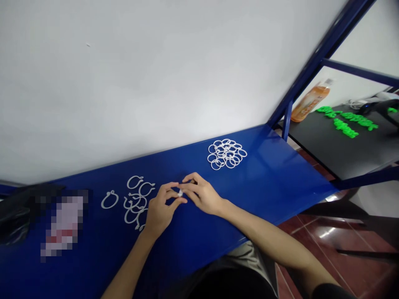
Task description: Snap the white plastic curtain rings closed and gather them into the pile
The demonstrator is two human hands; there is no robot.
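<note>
Above the blue table (268, 174), my left hand (160, 209) and my right hand (201, 193) meet fingertip to fingertip. Between them shows a small white plastic piece (180, 193), pinched by both; the fingers cover most of it, so its full shape is hidden. Just left of my left hand lie several loose white open rings (135, 203) with small knobbed ends. One more ring (109, 200) rests apart at their left. Beyond my right hand sits a heap of white rings (227, 153) that look closed.
A black plastic bag (15, 220) and a blurred-out packet (64, 224) lie at the left. White wall (156, 83) borders the table's far edge. Rightward stand a blue metal frame (286, 120) and a black table (336, 145) with an orange drink bottle (311, 101) and green pieces (346, 126).
</note>
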